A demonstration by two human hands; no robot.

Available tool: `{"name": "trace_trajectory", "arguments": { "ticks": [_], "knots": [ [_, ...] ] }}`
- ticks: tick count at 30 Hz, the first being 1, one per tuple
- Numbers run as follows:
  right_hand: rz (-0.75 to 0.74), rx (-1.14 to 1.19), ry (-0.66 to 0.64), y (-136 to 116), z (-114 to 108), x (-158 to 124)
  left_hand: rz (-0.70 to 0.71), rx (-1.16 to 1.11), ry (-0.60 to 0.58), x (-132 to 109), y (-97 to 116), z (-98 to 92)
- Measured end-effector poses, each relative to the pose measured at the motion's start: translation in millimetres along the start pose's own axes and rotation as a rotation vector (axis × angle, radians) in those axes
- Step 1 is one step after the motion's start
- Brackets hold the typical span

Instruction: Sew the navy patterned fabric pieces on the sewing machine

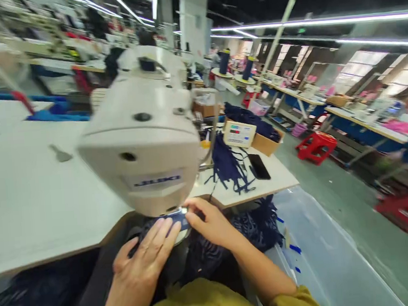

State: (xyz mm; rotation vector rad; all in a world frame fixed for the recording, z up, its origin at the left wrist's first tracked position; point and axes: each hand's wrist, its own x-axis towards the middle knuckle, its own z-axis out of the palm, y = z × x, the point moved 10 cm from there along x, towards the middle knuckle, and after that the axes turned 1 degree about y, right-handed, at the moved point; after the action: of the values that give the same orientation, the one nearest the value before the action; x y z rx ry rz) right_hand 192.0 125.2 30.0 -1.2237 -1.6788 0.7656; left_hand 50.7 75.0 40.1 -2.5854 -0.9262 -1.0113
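Observation:
A white JUKI sewing machine [144,148] stands right in front of me, its head above my hands. Under it a small piece of navy fabric [177,218] lies on the rounded machine bed. My left hand [142,262] is laid on this fabric, fingers stretched out and pressing it down. At the fabric's right edge my right hand [210,222] pinches with thumb and forefinger, close to a small white part. The machine head hides the needle area.
On the white table [34,183] lie a scraper-like tool [60,153], a bundle of navy strips [227,160] and a black phone [259,166]. A control box [239,134] leans by a cardboard box [268,141]. A translucent bin [322,247] and red stools [317,147] are at right.

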Motion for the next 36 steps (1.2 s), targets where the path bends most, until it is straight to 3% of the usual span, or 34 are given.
{"name": "trace_trajectory", "arguments": {
  "ticks": [4,10,16,36],
  "knots": [
    [-0.033,-0.032,-0.054,-3.1,7.2,-1.1,-0.135,0.040,0.010,-4.3,-5.8,0.1],
    [-0.061,-0.098,-0.088,-9.2,9.6,0.5,-0.105,0.056,0.052,-2.1,0.3,-9.0],
    [-0.085,-0.180,-0.083,-13.9,11.7,11.4,-0.170,0.085,-0.001,-5.2,-4.7,-3.0],
    [-0.045,-0.195,-0.080,-9.5,13.2,16.6,-0.217,0.104,0.007,1.7,-0.8,-7.1]
  ]
}}
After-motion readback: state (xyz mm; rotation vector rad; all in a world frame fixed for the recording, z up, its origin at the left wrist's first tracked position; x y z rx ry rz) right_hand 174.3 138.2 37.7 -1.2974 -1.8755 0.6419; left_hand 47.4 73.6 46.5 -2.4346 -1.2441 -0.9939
